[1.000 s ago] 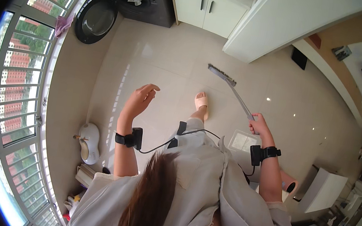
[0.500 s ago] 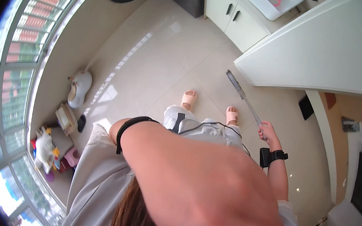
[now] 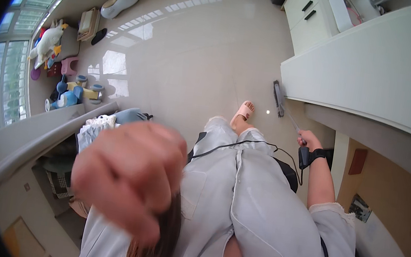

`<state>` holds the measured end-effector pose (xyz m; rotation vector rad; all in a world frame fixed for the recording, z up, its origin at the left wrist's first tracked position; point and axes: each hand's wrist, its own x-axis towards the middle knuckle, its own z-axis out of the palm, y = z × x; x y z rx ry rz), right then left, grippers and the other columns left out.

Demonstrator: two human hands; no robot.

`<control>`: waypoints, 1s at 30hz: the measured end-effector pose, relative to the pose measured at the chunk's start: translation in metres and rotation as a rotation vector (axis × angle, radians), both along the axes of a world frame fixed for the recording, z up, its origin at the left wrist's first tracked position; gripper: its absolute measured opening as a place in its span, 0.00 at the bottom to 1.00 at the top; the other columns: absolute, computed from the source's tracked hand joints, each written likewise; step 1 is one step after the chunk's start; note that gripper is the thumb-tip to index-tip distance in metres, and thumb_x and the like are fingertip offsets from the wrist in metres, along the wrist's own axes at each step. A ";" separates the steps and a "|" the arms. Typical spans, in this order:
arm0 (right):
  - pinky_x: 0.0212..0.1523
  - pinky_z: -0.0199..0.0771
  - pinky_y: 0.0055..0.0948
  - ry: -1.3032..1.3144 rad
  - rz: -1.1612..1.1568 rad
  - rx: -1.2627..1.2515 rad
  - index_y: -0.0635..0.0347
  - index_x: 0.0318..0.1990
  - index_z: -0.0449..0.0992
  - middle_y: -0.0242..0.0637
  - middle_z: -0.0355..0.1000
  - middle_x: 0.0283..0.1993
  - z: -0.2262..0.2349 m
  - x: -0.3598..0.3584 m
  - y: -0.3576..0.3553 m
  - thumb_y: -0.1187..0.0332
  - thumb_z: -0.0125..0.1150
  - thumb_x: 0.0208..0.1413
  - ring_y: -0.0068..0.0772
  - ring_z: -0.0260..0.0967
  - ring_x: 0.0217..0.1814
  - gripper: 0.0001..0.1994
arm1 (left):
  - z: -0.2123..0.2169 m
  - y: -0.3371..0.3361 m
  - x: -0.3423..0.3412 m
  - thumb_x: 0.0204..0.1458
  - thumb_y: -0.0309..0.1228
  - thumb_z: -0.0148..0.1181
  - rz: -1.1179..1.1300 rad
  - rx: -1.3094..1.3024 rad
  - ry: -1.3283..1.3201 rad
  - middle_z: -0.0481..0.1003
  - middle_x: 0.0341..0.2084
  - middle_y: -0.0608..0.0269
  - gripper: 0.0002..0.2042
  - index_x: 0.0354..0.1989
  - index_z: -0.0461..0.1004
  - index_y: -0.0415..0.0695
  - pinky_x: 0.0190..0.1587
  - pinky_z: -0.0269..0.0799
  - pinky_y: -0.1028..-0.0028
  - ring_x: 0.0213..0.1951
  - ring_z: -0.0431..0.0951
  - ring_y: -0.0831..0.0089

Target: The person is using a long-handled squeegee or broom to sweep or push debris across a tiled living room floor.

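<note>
My right hand (image 3: 309, 140) is closed around the grey handle of a long-handled floor tool (image 3: 278, 99). Its flat, narrow, brush-like head rests by the floor beside the lower edge of a white cabinet side. A black device is strapped to my right wrist, with a cable near it. Close to the camera, my left hand (image 3: 131, 173) is large and blurred, held in front of my left side with its fingers curled in. The inside of its grip is hidden, and brown hair (image 3: 161, 238) hangs just behind it.
White cabinet side (image 3: 371, 73) rises at the right. A small pale spot (image 3: 267, 112) lies on the tiled floor beside the tool. Far left stand a white ride-on toy (image 3: 121, 2), a plush toy (image 3: 49, 43) and a blue-and-yellow toy (image 3: 71, 96). Near left is a grey rail (image 3: 35, 146).
My left arm has swung from across my body to the left. The view has turned and shifted. The tool's head now lies close to the cabinet, still in my right hand.
</note>
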<state>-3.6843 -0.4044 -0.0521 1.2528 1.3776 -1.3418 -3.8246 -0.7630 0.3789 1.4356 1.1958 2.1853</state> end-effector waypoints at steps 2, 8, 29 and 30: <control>0.06 0.51 0.10 -0.011 -0.105 0.018 0.57 0.25 0.58 0.28 0.55 0.12 -0.009 0.025 0.005 0.68 0.46 0.46 0.14 0.51 0.10 0.06 | -0.048 -0.017 0.027 0.43 0.17 0.39 0.529 -0.214 -0.229 0.58 0.12 0.64 0.06 0.21 0.64 0.39 0.17 0.53 0.80 0.15 0.59 0.77; 0.07 0.52 0.11 -0.012 -0.197 -0.095 0.56 0.22 0.59 0.27 0.56 0.12 -0.036 0.052 -0.035 0.70 0.44 0.43 0.16 0.52 0.10 0.03 | -0.196 -0.121 0.154 0.39 0.16 0.41 1.009 -1.233 0.098 0.61 0.15 0.63 0.08 0.28 0.65 0.39 0.25 0.59 0.76 0.20 0.62 0.73; 0.18 0.66 0.32 0.467 1.545 0.229 0.70 0.25 0.69 0.50 0.67 0.19 0.013 0.248 -0.187 0.73 0.43 0.39 0.38 0.68 0.19 0.09 | -0.387 -0.162 0.692 0.43 0.25 0.41 1.201 -0.694 -1.972 0.64 0.20 0.66 0.11 0.38 0.60 0.45 0.21 0.61 0.82 0.22 0.66 0.79; 0.20 0.67 0.32 0.452 1.604 0.237 0.67 0.28 0.69 0.48 0.67 0.20 0.014 0.258 -0.183 0.70 0.44 0.40 0.38 0.67 0.19 0.10 | -0.388 -0.155 0.681 0.43 0.26 0.42 1.186 -0.694 -1.867 0.64 0.20 0.66 0.11 0.38 0.61 0.44 0.22 0.62 0.83 0.23 0.66 0.80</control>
